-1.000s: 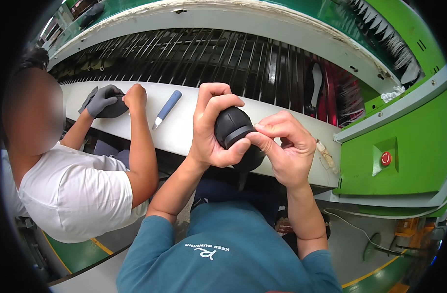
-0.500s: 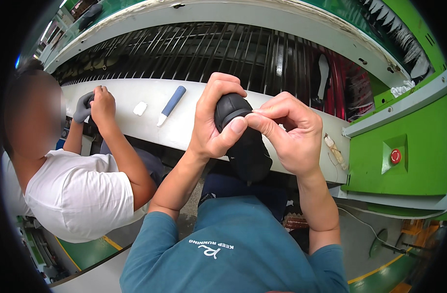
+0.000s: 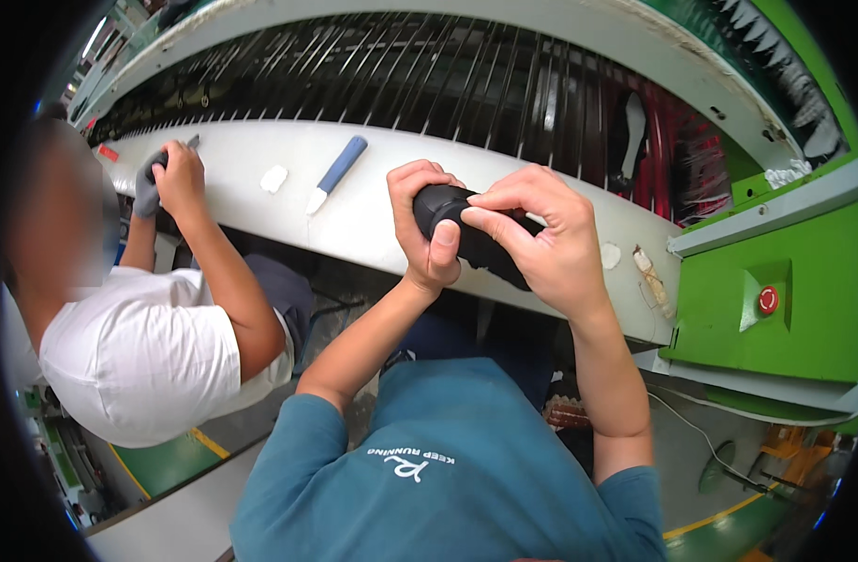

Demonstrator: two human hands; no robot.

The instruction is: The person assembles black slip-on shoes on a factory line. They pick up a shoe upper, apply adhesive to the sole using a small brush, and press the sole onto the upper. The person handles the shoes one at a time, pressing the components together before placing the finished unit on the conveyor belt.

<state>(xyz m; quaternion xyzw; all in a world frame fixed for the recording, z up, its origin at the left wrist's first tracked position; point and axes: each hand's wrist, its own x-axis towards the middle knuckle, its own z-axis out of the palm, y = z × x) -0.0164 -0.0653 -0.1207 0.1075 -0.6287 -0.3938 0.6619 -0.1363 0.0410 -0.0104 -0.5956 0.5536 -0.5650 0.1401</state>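
A black shoe [image 3: 438, 204] is held up over the near side of the white bench ledge [image 3: 232, 201]. My left hand [image 3: 423, 225] wraps round one end of it, thumb pressed along the side. At the shoe's rim, my right hand [image 3: 546, 234] pinches with thumb and forefinger; whether they grip the edge itself or something thin there cannot be made out. Part of the shoe is hidden behind my right hand. Beyond my left hand lies a blue-handled tool with a white tip [image 3: 338, 174].
A white scrap [image 3: 274, 179] and another white piece [image 3: 611, 256] lie on the ledge, near a cord-wrapped stick [image 3: 651, 281]. Metal rollers [image 3: 401, 84] run behind. To the right stands a green machine panel with a red button [image 3: 768, 300]. A co-worker [image 3: 148, 337] with one grey glove sits left.
The shoe has tilted, its lower end swinging right and up behind my right hand. My right hand's pinch has shifted slightly left along the rim. The co-worker's hands have moved a little left.
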